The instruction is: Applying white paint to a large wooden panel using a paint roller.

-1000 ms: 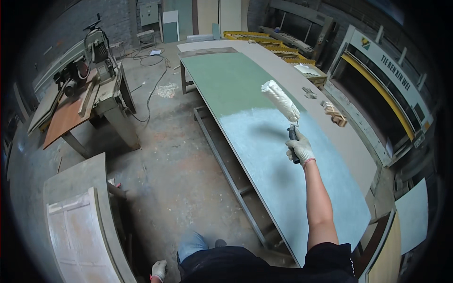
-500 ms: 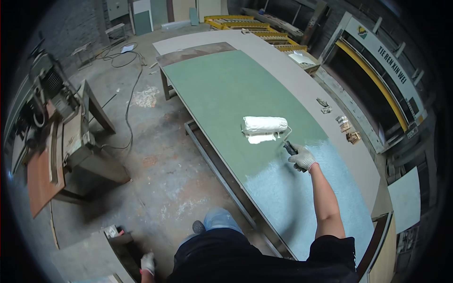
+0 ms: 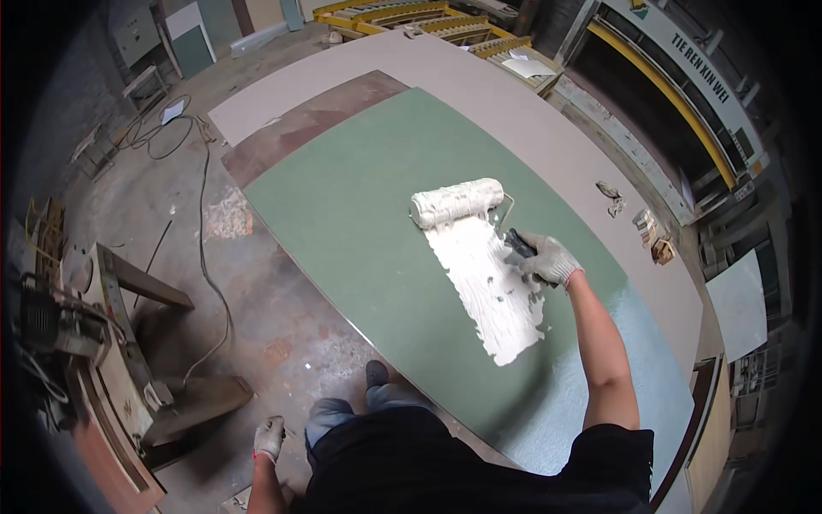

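Note:
My right hand [image 3: 551, 259], in a pale knit glove, is wrapped round the black handle of a paint roller [image 3: 457, 202]. The roller's sleeve is thickly loaded with a wet white coating and rests on a green board [image 3: 342, 206]. Behind it, toward me, runs a thick, ragged white strip [image 3: 492, 291], with the green showing through in small gaps. Nearer me, the right end of the board carries a thin bluish-white film [image 3: 582, 403]. My left hand [image 3: 270, 437], also gloved, hangs low beside my leg, its fingers curled in with nothing visible in them.
Under the green board lie a brown sheet [image 3: 317, 120] and a larger grey-beige panel [image 3: 548, 141]. Small wooden blocks [image 3: 662, 250] sit on its right side. A press with a yellow bar [image 3: 676, 94] stands at right, a machine [image 3: 51, 325] at left. A cable [image 3: 205, 257] crosses the floor.
The roller has moved forward over the green board, leaving a wide white strip behind it. The view has shifted left, and my left hand has come further up into view.

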Motion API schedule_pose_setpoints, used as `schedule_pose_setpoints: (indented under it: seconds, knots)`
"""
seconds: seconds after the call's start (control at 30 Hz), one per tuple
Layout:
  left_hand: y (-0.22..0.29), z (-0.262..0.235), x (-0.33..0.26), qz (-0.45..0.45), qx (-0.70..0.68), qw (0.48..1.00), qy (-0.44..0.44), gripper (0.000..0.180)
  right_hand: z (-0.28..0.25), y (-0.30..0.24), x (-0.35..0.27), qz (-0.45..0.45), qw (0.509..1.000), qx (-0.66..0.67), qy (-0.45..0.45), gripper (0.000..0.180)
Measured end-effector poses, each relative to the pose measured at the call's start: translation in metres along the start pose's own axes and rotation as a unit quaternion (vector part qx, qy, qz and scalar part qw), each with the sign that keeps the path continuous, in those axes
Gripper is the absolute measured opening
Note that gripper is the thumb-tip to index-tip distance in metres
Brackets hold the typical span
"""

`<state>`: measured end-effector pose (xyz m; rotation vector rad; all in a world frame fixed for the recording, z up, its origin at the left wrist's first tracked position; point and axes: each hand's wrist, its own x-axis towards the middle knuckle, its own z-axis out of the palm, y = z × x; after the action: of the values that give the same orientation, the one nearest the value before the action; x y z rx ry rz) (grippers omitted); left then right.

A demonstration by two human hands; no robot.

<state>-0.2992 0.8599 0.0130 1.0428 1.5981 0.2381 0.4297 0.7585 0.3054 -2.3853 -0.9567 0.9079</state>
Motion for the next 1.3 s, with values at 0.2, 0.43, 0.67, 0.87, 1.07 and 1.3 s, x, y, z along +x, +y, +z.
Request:
schedule_pose_setpoints:
  seconds: [0.2,0.43,0.67,0.87,1.07,1.3]
  knots:
    - [0.053,-0.027,0.069,-0.03,0.004,0.998,-0.048,0.026,-0.013,-0.089,0.067,0.058,0.998,0.002,-0.014,0.076]
    - [0.093,-0.095,0.188,-0.083,0.013,0.991,-0.104,0.022,0.025,-0.169,0.115,-0.016,0.988,-0.098,0.115,0.068]
    - [0.164,-0.135,0.283,-0.031,0.033,0.994,-0.103,0.019,0.15,-0.257,0.085,0.177,0.956,0.201,0.123,0.078]
    - [0.224,-0.166,0.359,0.006,0.066,0.988,-0.142,0.023,0.249,-0.317,0.077,0.18,0.927,0.243,0.222,0.076]
    - [0.359,-0.183,0.407,0.245,0.264,0.933,-0.018,0.034,0.314,-0.346,0.062,0.162,0.933,0.107,0.302,0.073]
    - [0.576,-0.139,0.393,0.469,0.263,0.843,0.012,0.045,0.373,-0.386,0.054,0.197,0.924,0.109,0.308,0.071]
